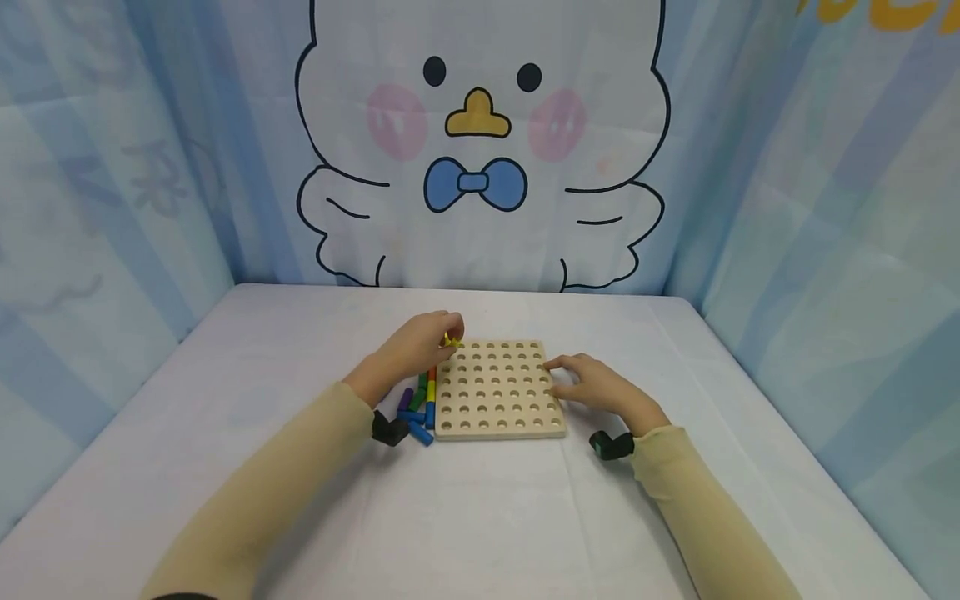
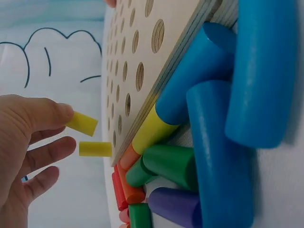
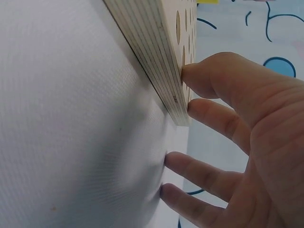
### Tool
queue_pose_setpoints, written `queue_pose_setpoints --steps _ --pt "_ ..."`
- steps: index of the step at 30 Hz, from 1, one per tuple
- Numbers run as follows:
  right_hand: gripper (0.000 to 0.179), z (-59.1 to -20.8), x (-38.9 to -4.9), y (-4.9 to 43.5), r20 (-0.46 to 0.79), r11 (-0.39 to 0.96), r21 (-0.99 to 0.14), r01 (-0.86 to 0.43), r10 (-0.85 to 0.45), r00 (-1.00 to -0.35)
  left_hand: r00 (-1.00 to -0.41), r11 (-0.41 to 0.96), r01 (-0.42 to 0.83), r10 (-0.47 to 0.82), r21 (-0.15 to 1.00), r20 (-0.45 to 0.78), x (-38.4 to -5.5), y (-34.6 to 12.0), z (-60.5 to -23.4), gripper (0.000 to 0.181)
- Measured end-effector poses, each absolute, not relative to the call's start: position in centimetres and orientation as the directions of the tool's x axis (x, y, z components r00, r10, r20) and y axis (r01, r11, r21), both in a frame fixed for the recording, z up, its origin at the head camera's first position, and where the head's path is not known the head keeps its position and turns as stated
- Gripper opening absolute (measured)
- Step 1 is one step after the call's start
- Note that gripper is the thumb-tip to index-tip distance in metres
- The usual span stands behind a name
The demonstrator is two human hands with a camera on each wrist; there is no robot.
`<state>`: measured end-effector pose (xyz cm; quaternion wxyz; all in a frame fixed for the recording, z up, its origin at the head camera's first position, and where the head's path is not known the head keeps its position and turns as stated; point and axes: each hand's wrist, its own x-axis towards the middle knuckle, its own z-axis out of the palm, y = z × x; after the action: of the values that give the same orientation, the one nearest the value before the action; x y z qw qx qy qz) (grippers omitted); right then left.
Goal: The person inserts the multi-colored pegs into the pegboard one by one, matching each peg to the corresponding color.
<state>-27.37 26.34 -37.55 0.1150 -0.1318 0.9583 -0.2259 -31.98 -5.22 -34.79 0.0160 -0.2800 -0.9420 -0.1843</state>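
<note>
your left hand [image 1: 412, 346] pinches a yellow peg [image 2: 84, 124] near the pegboard's [image 1: 498, 434] far-left corner while your relaxed right hand [image 1: 603, 388] touches its edge, seemingly mid-placement, calling for alignment with a hole.

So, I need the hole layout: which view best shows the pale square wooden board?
The head view shows nearly the whole top of the pale square wooden board. Left wrist shows part, steeply angled; right wrist mainly its layered edge.

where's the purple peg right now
In the head view, the purple peg lies to the left of the wooden board, between a green peg on its right and a blue peg just below.
</note>
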Motion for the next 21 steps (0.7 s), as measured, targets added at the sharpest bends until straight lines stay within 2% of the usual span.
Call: queue_pose_setpoints --steps 8,21 --pt "0.051 -37.5 -27.5 26.3 -0.161 0.866 -0.458 -0.200 -0.302 -0.940 -0.882 0.810 0.470 0.414 0.351 0.225 -32.7 -5.2 -35.7 0.013" --pt "0.052 -37.4 -27.3 26.5 -0.152 0.860 -0.463 -0.215 -0.316 -0.937 -0.880 0.844 0.449 0.359 0.294 0.312 -33.9 -4.8 -36.9 0.017"
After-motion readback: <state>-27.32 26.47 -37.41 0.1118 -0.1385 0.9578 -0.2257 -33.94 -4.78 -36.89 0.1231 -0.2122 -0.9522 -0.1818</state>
